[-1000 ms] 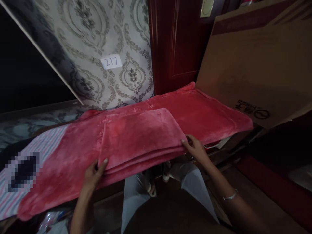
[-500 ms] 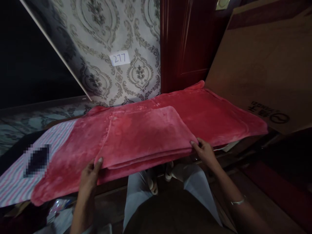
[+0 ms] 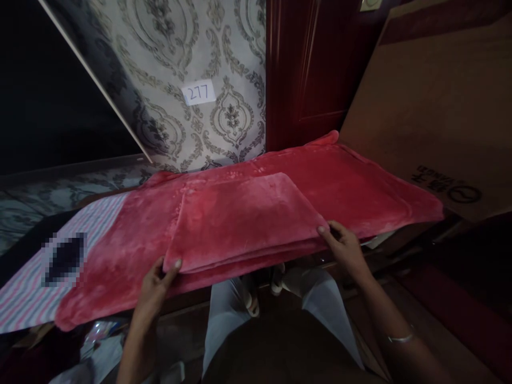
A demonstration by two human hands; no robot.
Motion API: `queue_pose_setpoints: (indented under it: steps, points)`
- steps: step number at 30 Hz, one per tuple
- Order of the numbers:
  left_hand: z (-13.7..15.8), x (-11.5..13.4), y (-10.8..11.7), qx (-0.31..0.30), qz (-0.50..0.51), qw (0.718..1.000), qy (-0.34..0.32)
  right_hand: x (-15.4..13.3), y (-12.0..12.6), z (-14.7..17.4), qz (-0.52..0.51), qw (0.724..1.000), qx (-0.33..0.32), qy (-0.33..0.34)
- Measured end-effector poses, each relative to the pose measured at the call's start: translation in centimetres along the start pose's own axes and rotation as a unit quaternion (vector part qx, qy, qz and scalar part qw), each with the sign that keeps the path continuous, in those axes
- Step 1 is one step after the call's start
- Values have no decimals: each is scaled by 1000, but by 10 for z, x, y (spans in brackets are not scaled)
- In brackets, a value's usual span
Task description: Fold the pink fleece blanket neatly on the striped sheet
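Observation:
A folded pinkish-red plush cloth (image 3: 244, 218), which looks like a small blanket or cover, lies in layers on a larger red plush blanket (image 3: 360, 186). My left hand (image 3: 158, 282) pinches its near left corner, thumb on top and fingers beneath. At the near right corner, my right hand (image 3: 342, 245) grips the same cloth between thumb and fingers. The near edge between my hands shows several stacked layers. The fingertips under the cloth are hidden.
A striped cloth (image 3: 100, 216) lies at the left end. A large cardboard box (image 3: 432, 117) leans at the right. Behind are a patterned wall (image 3: 232, 48) with a "277" label (image 3: 199, 93), a dark red door (image 3: 306, 64) and a dark screen (image 3: 60, 96).
My left hand has shifted right and slightly up along with the cloth's near left corner. My right hand has moved slightly right, still holding its corner.

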State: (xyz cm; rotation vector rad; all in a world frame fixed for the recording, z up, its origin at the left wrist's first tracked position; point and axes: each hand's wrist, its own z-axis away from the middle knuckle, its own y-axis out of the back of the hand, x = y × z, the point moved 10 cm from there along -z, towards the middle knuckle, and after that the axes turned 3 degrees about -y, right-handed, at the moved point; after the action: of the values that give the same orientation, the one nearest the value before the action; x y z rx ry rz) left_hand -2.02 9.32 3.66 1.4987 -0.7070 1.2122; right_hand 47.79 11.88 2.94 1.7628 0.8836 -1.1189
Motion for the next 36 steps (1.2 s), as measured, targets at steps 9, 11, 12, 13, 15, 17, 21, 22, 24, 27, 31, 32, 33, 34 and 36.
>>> queue_pose_setpoints:
  steps: [9, 11, 12, 13, 15, 17, 21, 22, 24, 27, 31, 32, 33, 34, 36]
  points:
    - [-1, -17, 1, 77, -92, 984, -128, 51, -18, 18, -30, 996, -56, -69]
    - [-3, -24, 8, 114, -118, 982, -96, 55, -19, 21, -33, 994, -56, -86]
    - [-4, -26, 11, 124, -138, 980, -71, 55, -17, 21, -33, 994, -48, -95]
    - [-5, -27, 12, 123, -158, 979, -46, 55, -16, 20, -34, 993, -41, -104]
    - [-4, -25, 12, 104, -190, 976, -11, 52, -18, 20, -51, 990, -39, -129]
    - [-1, -18, 9, 89, -180, 980, 0, 49, -25, 22, -89, 981, -55, -165]
    - [7, -20, -20, 7, -50, 998, 42, 44, -46, 34, -155, 953, -115, -233]
    - [8, -23, -28, -10, -16, 998, 54, 44, -50, 36, -165, 948, -125, -243]
    - [8, -31, -32, -1, 44, 997, 66, 47, -51, 36, -183, 943, -120, -252]
    - [5, -41, -14, 82, 117, 988, 54, 58, -38, 28, -193, 949, -66, -242]
    - [4, -48, -3, 66, 89, 991, 69, 72, -28, 23, -188, 953, -37, -236]
    - [4, -47, -3, 49, 74, 993, 73, 74, -28, 24, -187, 952, -37, -238]
    - [5, -45, -4, 31, 63, 995, 75, 75, -27, 25, -187, 952, -39, -240]
    - [5, -43, -6, 14, 59, 995, 77, 75, -27, 26, -190, 950, -42, -243]
    - [6, -43, -11, -28, 76, 993, 91, 76, -28, 29, -205, 944, -59, -253]
